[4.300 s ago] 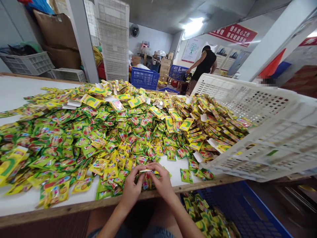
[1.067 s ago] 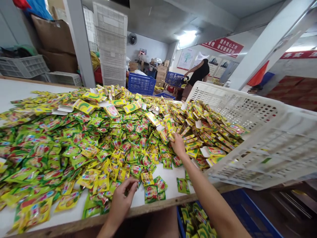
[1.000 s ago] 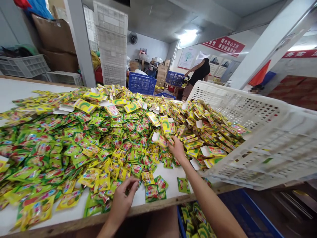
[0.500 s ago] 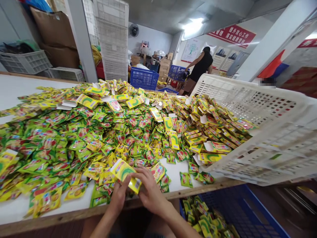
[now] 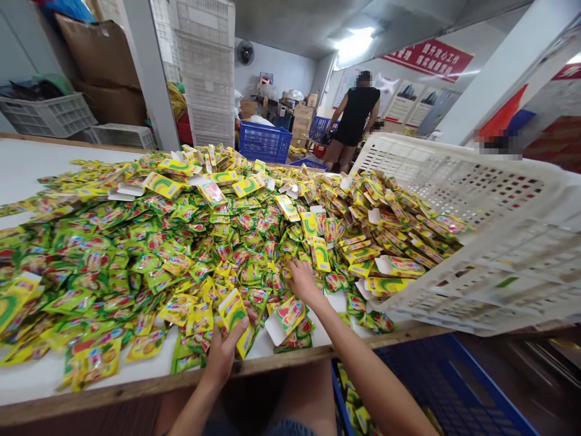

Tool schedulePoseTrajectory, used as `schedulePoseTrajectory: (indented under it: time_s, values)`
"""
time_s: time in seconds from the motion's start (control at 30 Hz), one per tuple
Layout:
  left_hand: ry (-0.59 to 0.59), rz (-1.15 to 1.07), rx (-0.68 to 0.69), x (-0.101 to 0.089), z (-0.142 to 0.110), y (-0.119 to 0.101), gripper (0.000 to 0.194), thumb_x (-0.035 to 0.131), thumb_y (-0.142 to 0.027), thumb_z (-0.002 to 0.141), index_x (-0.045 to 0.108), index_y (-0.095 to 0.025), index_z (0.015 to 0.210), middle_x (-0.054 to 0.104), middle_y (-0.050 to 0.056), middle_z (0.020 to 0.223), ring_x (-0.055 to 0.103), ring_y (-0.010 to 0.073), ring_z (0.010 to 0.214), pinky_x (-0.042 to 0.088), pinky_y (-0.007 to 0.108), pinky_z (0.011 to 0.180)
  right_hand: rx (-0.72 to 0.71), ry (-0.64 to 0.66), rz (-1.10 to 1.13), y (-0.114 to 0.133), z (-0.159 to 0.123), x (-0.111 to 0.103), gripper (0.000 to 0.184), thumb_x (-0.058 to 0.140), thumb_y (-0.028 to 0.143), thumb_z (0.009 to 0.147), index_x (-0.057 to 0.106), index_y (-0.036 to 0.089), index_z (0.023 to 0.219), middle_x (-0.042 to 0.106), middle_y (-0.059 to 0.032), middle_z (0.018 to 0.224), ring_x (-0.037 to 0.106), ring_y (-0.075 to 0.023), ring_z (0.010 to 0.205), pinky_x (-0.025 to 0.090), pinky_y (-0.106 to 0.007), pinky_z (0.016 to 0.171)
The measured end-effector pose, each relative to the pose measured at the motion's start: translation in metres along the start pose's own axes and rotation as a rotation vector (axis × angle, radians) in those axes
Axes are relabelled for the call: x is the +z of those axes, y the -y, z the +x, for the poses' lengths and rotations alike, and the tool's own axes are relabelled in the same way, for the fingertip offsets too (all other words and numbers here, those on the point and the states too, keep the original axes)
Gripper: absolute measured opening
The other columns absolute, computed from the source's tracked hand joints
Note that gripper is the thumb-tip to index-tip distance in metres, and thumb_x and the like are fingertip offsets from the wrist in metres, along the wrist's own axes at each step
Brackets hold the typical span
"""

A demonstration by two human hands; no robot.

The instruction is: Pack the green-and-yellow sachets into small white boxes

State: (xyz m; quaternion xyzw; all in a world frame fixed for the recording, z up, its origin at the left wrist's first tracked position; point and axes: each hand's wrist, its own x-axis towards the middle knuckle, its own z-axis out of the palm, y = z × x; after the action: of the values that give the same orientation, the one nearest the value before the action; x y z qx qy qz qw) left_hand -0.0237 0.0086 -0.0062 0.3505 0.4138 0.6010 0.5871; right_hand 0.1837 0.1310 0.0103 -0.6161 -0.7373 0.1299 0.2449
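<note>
Glossy, crinkled green and yellow packets (image 5: 106, 260) heap across a smooth white bench (image 5: 27, 384) with a wooden front edge (image 5: 149, 386). Near that edge's middle, the left hand (image 5: 223, 350) pinches a flat, rectangular yellow box (image 5: 232, 310) under its thumb. The right hand (image 5: 305, 283), fingers half curled, meets packets farther in; whether it grips one, I cannot tell.

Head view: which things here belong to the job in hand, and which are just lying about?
Likely part of the job:
left hand, holding a yellow box
right hand, at the sachet pile
boxes by the white crate
blue crate below

Likely just around:
wall fan
stacked white crates
cardboard cartons
red flag
</note>
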Motion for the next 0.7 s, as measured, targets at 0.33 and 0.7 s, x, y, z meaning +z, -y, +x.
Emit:
schedulePoseTrajectory:
  time_s: [0.33, 0.7]
  values:
    - [0.045, -0.004, -0.034, 0.000, 0.002, 0.003, 0.033, 0.067, -0.035, 0.072, 0.064, -0.011, 0.095, 0.069, 0.008, 0.087, 0.065, 0.0229, 0.082, 0.049, 0.033, 0.079, 0.090, -0.048, 0.289, -0.026, -0.019, -0.022, 0.028, 0.056, 0.042, 0.075, 0.047, 0.018, 0.065, 0.047, 0.0028, 0.060, 0.046, -0.0140, 0.060, 0.036, -0.024, 0.055]
    - [0.021, 0.048, -0.026, 0.000, 0.003, 0.002, 0.031, 0.067, -0.037, 0.070, 0.066, -0.011, 0.087, 0.069, 0.008, 0.082, 0.064, 0.0247, 0.083, 0.050, 0.034, 0.078, 0.061, 0.017, 0.548, -0.010, -0.021, -0.028, 0.028, 0.052, 0.037, 0.077, 0.049, 0.020, 0.099, 0.045, 0.0046, 0.065, 0.044, -0.0113, 0.054, 0.037, -0.021, 0.049]
